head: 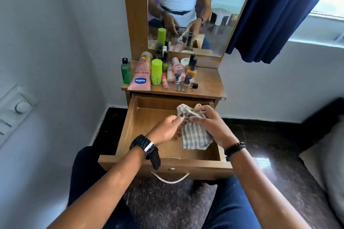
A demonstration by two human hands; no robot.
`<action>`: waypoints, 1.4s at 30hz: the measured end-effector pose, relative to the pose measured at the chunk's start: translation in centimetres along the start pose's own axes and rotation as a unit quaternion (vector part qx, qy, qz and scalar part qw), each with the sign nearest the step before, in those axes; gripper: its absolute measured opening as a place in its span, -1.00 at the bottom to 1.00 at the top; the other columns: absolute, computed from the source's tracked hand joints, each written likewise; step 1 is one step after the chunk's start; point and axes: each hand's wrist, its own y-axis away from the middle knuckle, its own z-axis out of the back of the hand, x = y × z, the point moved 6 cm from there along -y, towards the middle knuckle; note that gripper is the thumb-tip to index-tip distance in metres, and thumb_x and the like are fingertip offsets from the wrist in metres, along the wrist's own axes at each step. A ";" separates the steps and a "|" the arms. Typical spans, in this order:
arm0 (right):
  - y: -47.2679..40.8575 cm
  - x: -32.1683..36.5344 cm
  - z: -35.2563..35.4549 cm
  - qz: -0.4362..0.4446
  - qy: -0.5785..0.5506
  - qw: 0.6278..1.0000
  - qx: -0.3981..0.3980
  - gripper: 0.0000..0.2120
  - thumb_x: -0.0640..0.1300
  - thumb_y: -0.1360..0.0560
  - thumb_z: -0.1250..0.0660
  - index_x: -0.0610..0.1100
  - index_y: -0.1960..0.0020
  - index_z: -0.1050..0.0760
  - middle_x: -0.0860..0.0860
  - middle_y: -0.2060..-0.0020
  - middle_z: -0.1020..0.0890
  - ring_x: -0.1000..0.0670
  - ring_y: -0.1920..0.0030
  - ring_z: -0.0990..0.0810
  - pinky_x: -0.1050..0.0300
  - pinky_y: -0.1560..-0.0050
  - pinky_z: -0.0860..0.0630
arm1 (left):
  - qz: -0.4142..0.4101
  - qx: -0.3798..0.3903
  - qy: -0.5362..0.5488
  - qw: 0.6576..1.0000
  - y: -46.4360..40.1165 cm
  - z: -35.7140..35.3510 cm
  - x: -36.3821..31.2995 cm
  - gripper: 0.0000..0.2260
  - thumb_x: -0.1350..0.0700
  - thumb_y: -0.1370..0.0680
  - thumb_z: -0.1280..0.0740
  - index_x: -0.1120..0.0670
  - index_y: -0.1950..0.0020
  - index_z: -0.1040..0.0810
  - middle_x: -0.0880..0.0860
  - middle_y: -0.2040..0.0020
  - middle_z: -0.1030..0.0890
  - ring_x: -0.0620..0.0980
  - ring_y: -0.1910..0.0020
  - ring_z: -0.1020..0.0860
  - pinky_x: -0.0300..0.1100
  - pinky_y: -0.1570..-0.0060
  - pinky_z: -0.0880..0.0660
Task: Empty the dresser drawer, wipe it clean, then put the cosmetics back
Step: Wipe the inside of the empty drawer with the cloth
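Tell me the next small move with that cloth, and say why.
Probably lower the cloth to the drawer floor and start wiping. Both hands, left hand and right hand, hold it bunched above the open drawer, which looks emptied, while the cosmetics already stand on the dresser top.

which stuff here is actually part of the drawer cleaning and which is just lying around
Part of the job:
open wooden drawer
grey-and-white striped cloth, held by left hand and right hand
pink Vaseline tube
lime green roll-on
green bottle
nail polish bottles

Just lying about:
navy curtain
mirror
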 end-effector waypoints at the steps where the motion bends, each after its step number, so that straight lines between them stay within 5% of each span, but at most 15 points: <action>1: 0.3 0.4 -0.4 0.023 0.003 1.000 -0.004 -0.73 -0.19 -0.46 -0.41 -0.06 -0.11 -0.45 -0.09 -0.11 -0.57 -0.10 -0.06 -0.61 0.00 -0.07 -0.56 | 0.008 0.009 0.079 0.997 0.0 -0.5 -0.5 -0.60 -0.22 -0.57 -0.08 0.05 -0.14 -0.47 0.11 0.00 -0.63 0.07 0.05 -0.64 0.03 -0.04 -0.57; 5: 1.9 2.2 -1.5 0.104 -0.003 0.994 -0.016 -0.68 -0.17 -0.47 -0.41 -0.10 -0.18 -0.43 0.02 -0.06 -0.57 0.07 0.00 -0.60 0.26 0.04 -0.57 | -0.022 0.027 0.216 0.976 0.0 -2.1 -2.3 -0.75 -0.01 -0.64 -0.03 -0.03 0.05 -0.48 -0.09 0.19 -0.62 -0.27 0.32 -0.62 -0.36 0.27 -0.56; 8: 2.6 3.0 -1.1 0.145 -0.020 0.989 -0.027 -0.66 -0.13 -0.50 -0.36 -0.05 -0.25 -0.40 0.02 -0.14 -0.54 0.07 -0.08 -0.59 0.22 -0.05 -0.57 | -0.037 0.008 0.257 0.966 -0.2 -2.1 -2.7 -0.81 -0.01 -0.61 -0.13 -0.01 0.09 -0.48 -0.13 0.28 -0.66 -0.24 0.28 -0.62 -0.26 0.12 -0.56; 10: 2.9 3.2 -0.6 0.158 -0.051 0.986 -0.033 -0.69 -0.12 -0.54 -0.30 -0.02 -0.27 -0.39 -0.02 -0.17 -0.53 0.02 -0.12 -0.58 0.10 -0.12 -0.56 | -0.033 -0.010 0.279 0.960 -0.6 -1.9 -2.6 -0.83 -0.03 -0.57 -0.21 0.04 -0.04 -0.47 -0.07 0.11 -0.65 -0.17 0.11 -0.61 -0.13 -0.07 -0.53; 13: 3.4 3.8 -0.1 0.176 -0.098 0.979 -0.033 -0.70 -0.22 -0.58 -0.23 -0.06 -0.30 -0.37 -0.08 -0.15 -0.54 0.05 -0.03 -0.61 0.13 -0.03 -0.58 | -0.029 -0.020 0.302 0.953 -1.2 -2.1 -2.6 -0.57 -0.07 -0.48 -0.34 0.06 -0.27 -0.38 0.05 -0.14 -0.59 -0.03 -0.11 -0.57 0.02 -0.24 -0.46; 19: 4.2 4.2 2.3 0.198 -0.091 0.968 -0.123 -0.67 -0.34 -0.53 -0.27 -0.12 -0.25 -0.36 -0.02 -0.01 -0.55 -0.05 0.00 -0.60 0.00 -0.01 -0.59 | -0.044 -0.041 0.313 0.948 -2.0 -2.1 -3.3 -0.86 0.10 -0.55 -0.23 0.10 0.02 -0.57 0.03 0.15 -0.68 0.02 0.11 -0.61 -0.03 -0.05 -0.51; 22: 4.1 3.5 3.5 0.157 -0.118 0.968 -0.157 -0.66 -0.32 -0.52 -0.28 -0.11 -0.25 -0.35 -0.07 -0.07 -0.52 -0.06 -0.07 -0.56 0.07 0.03 -0.58 | -0.054 -0.056 0.315 0.946 -2.1 -2.2 -3.7 -0.86 0.16 -0.55 -0.19 0.11 0.05 -0.55 0.07 0.11 -0.66 0.04 0.07 -0.59 0.07 -0.19 -0.44; 28: 4.0 2.4 2.4 0.072 -0.139 0.988 0.006 -0.40 0.02 -0.41 -0.36 0.03 -0.38 -0.19 0.01 -0.17 -0.56 0.04 -0.13 -0.60 0.00 -0.16 -0.53 | -0.043 -0.020 0.365 0.930 -2.7 -3.4 -5.0 -0.79 0.22 -0.56 -0.11 0.15 0.01 -0.53 0.15 0.06 -0.63 0.08 0.09 -0.59 0.06 -0.10 -0.49; 33: 3.5 1.7 4.1 0.110 -0.140 0.983 -0.034 -0.45 -0.25 -0.52 -0.30 -0.02 -0.43 -0.18 -0.03 -0.15 -0.58 0.06 -0.08 -0.63 0.12 -0.06 -0.58 | -0.019 0.013 0.353 0.935 -3.8 -4.1 -6.4 -0.78 0.25 -0.56 -0.10 0.22 -0.04 -0.52 0.19 0.01 -0.62 0.13 0.01 -0.56 0.08 -0.17 -0.45; 38: 2.9 2.6 6.6 0.180 -0.175 0.967 -0.038 -0.29 -0.35 -0.54 -0.23 0.23 -0.45 -0.02 -0.12 -0.11 -0.63 -0.11 -0.06 -0.65 -0.03 -0.04 -0.61 | -0.001 0.010 0.339 0.941 -5.9 -4.7 -7.4 -0.80 0.24 -0.57 -0.12 0.15 0.00 -0.53 0.16 0.00 -0.62 0.13 -0.02 -0.57 0.14 -0.18 -0.47; 42: 2.4 3.7 8.0 0.232 -0.030 0.972 -0.012 -0.47 -0.36 -0.58 -0.17 0.17 -0.37 -0.29 -0.04 -0.29 -0.50 -0.10 -0.27 -0.51 -0.16 -0.25 -0.48 | -0.026 0.009 0.364 0.931 -7.3 -4.5 -8.9 -0.81 0.29 -0.57 -0.13 0.17 -0.01 -0.53 0.16 0.03 -0.62 0.07 0.08 -0.59 -0.01 -0.01 -0.52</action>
